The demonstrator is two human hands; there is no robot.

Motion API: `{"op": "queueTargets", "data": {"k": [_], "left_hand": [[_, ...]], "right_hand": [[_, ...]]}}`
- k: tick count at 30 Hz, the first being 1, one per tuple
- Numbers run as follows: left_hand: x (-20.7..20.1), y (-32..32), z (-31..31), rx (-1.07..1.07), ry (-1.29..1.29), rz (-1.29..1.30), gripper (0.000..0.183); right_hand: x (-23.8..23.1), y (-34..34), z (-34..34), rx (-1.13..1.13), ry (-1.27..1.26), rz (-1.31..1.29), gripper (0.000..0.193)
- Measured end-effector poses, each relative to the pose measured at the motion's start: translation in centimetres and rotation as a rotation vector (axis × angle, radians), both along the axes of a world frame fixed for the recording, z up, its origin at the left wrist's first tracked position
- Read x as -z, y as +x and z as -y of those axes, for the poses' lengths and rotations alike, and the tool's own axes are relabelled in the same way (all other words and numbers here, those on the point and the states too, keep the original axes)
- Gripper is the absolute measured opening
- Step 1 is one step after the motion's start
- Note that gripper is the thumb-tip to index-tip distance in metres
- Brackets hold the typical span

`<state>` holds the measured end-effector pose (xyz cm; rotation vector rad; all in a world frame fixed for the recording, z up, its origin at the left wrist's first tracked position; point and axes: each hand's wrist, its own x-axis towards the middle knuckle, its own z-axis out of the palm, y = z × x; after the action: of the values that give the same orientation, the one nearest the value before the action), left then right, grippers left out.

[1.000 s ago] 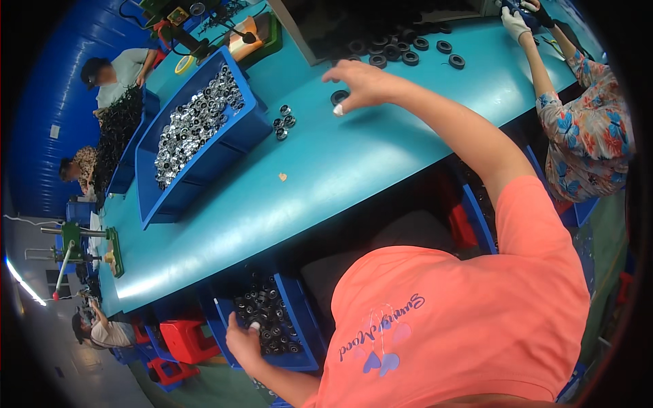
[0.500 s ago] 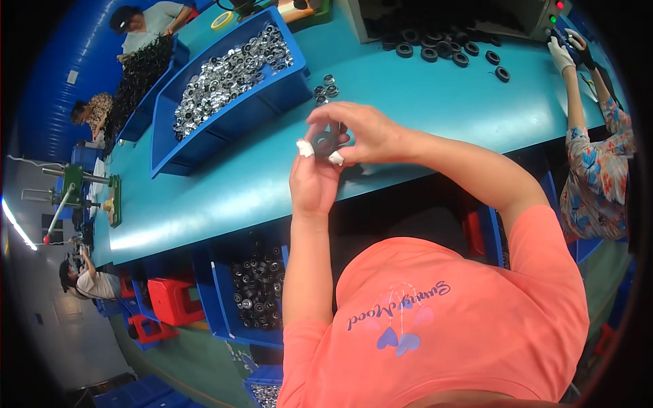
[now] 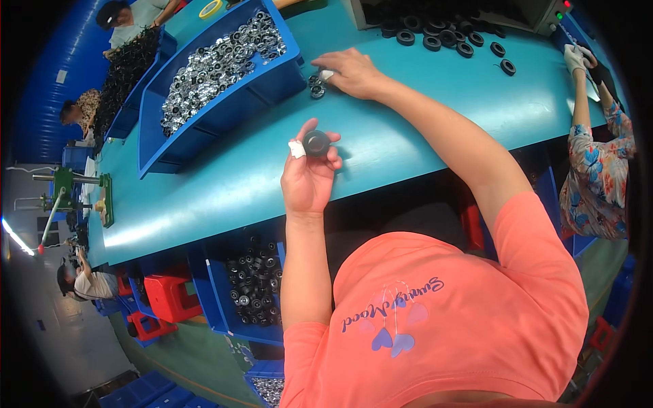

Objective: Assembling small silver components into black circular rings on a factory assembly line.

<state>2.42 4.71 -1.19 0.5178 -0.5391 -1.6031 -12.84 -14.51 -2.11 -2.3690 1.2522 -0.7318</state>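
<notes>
My left hand (image 3: pixel 307 185) is raised over the table's near edge, its fingers and thumb closed around a black rubber ring (image 3: pixel 316 143). White tape wraps a fingertip of this hand. Farther off, my right hand (image 3: pixel 357 75) reaches over a few small shiny metal hubs (image 3: pixel 317 90) lying on the table. Its fingers are stretched out and slightly bent, with white tape on one digit. The fingertips are at the hubs; whether they touch one is partly hidden by the hand.
A blue bin (image 3: pixel 224 112) of shiny metal parts stands left on the teal table (image 3: pixel 422 102). Black rings (image 3: pixel 432 43) lie in front of a metal box at the back. Below the edge is a bin of black wheels (image 3: pixel 255 279). A gloved co-worker (image 3: pixel 592 163) works at right.
My right hand has left the black ring and moved away to the metal hubs on the table. My left hand keeps the ring, at about the same place.
</notes>
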Motion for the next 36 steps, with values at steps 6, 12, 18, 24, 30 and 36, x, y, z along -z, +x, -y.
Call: {"op": "queueTargets", "data": {"k": [6, 12, 18, 24, 30, 36], "left_hand": [[0.2, 0.0, 0.0, -0.016, 0.004, -0.024, 0.046], [0.4, -0.1, -0.1, -0.054, -0.006, -0.043, 0.041], [1.0, 0.0, -0.4, -0.112, -0.035, -0.103, 0.034], [0.5, 0.1, -0.4, -0.172, 0.065, -0.115, 0.042], [0.3, 0.2, -0.5, -0.178, 0.103, -0.091, 0.046], [0.1, 0.0, -0.4, -0.186, 0.123, -0.048, 0.046]], "right_hand": [[0.3, -0.6, -0.4, -0.044, -0.062, -0.018, 0.034], [0.0, -1.3, -0.8, -0.022, -0.047, 0.110, 0.034], [-0.6, -2.0, -0.6, -0.052, 0.024, 0.089, 0.038], [-1.4, -3.2, -0.4, -0.156, 0.080, 0.073, 0.040], [-2.0, -3.7, -0.6, -0.181, 0.126, 0.077, 0.035], [-1.7, -3.7, 0.0, -0.156, 0.110, 0.068, 0.031]]}}
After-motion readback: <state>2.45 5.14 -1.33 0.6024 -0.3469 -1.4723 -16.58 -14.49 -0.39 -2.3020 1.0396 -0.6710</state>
